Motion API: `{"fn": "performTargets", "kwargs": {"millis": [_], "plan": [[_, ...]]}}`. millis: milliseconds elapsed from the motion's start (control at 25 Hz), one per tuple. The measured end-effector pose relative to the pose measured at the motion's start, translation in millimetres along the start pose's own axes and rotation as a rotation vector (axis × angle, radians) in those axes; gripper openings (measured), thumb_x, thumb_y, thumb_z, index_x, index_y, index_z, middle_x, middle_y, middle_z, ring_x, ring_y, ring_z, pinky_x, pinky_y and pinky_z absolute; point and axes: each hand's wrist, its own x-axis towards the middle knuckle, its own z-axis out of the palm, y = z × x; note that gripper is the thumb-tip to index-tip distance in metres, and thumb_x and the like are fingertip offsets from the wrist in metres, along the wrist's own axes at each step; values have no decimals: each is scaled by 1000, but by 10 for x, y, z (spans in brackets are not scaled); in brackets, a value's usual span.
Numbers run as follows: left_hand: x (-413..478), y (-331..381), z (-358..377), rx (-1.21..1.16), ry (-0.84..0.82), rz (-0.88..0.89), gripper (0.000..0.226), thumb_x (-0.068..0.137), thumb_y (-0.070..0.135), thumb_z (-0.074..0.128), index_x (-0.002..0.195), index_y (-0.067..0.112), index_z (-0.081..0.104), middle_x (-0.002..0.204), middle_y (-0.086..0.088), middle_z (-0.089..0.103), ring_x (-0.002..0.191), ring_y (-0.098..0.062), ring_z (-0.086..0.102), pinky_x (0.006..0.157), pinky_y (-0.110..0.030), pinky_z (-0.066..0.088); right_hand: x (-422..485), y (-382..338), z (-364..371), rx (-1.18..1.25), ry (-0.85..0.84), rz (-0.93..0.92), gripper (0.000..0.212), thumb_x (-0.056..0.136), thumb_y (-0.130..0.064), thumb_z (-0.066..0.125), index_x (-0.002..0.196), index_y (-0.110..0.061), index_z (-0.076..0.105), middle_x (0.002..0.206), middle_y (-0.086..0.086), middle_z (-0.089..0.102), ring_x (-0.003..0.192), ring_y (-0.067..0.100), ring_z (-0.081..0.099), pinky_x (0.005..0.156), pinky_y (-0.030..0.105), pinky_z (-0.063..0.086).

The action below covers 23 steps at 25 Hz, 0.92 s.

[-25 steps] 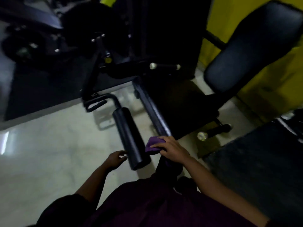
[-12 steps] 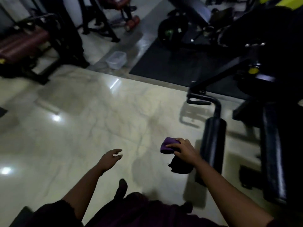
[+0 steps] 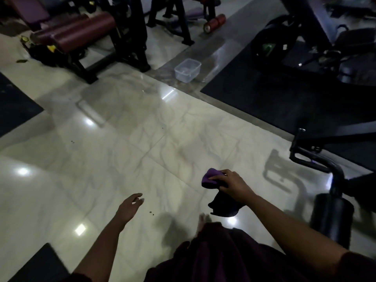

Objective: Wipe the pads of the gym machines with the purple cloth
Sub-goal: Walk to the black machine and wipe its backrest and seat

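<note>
My right hand grips the bunched purple cloth in the air above the pale tiled floor; a dark part of the cloth hangs down below the hand. My left hand floats open with relaxed fingers over the floor, holding nothing. The black roller pad of the machine stands at the right edge, apart from both hands. A machine with maroon roller pads sits at the far upper left.
A clear plastic tub stands on the floor strip ahead. Black rubber mats lie under dark machines at the upper right. The black frame tube of the roller machine juts out at right. My bare foot shows below.
The view has swung left, away from the black roller pad. My right hand lifted the cloth off the pad and my left hand let go of the roller; both now hang over open floor.
</note>
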Motion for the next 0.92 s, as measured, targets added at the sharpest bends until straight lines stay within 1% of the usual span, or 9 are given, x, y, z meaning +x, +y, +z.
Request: {"fn": "performTargets", "kwargs": {"millis": [160, 240, 360, 400, 480, 560, 720, 840, 920], "plan": [[916, 516, -172, -21, 2, -13, 29, 90, 21, 56, 119, 16, 59, 124, -13, 59, 118, -23, 53, 89, -29, 38, 1149, 33, -224, -21, -55, -42, 43, 89, -19, 55, 130, -33, 52, 133, 9, 47, 116, 26, 46, 92, 25, 33], [1361, 909, -296, 1, -5, -23, 31, 91, 21, 55, 121, 14, 57, 126, -14, 57, 120, -23, 51, 93, -29, 37, 1739, 67, -431, -32, -84, -31, 44, 89, -18, 55, 131, -31, 51, 135, 9, 46, 118, 27, 45, 93, 25, 33], [2035, 1597, -529, 44, -25, 6, 33, 92, 20, 53, 124, 14, 56, 130, -13, 55, 122, -23, 49, 90, -23, 34, 2643, 106, -838, -25, -79, -11, 45, 88, -18, 57, 131, -29, 50, 136, 8, 46, 120, 25, 46, 87, 20, 30], [2294, 1831, -628, 48, -13, 27, 33, 92, 20, 53, 124, 13, 56, 130, -13, 55, 122, -23, 50, 89, -23, 34, 2969, 114, -992, -31, -76, -10, 46, 88, -17, 57, 132, -29, 50, 136, 8, 46, 120, 25, 47, 87, 20, 30], [2800, 2252, -826, 55, 14, 54, 33, 92, 19, 53, 124, 12, 56, 131, -12, 55, 122, -23, 50, 95, -25, 36, 3619, 115, -1275, -40, -80, 2, 46, 88, -18, 58, 132, -27, 50, 136, 8, 46, 121, 25, 46, 90, 22, 32], [3306, 2562, -1001, 50, 33, 61, 34, 92, 20, 53, 124, 13, 56, 131, -12, 55, 123, -23, 49, 99, -26, 36, 4255, 112, -1501, -50, -96, 11, 46, 87, -18, 59, 131, -28, 51, 135, 8, 46, 121, 24, 46, 90, 22, 33], [4435, 3061, -1319, 48, 24, 50, 32, 91, 20, 54, 123, 14, 57, 131, -12, 55, 123, -22, 49, 98, -26, 35, 5589, 108, -1874, -33, -128, -6, 42, 88, -23, 59, 128, -33, 53, 132, 6, 47, 120, 21, 46, 87, 19, 29], [5326, 3626, -1647, 89, -15, 70, 32, 91, 19, 54, 122, 13, 57, 130, -12, 56, 122, -22, 50, 96, -24, 36, 6506, 83, -2261, 2, -60, 57, 42, 87, -20, 61, 127, -30, 55, 132, 6, 47, 120, 22, 47, 92, 21, 31], [5881, 4040, -1885, 144, -42, 131, 33, 92, 19, 53, 124, 11, 56, 131, -11, 55, 123, -22, 50, 97, -24, 37, 6982, 52, -2514, 53, -15, 114, 42, 86, -15, 62, 125, -28, 56, 133, 7, 48, 120, 22, 47, 96, 24, 33]]}}
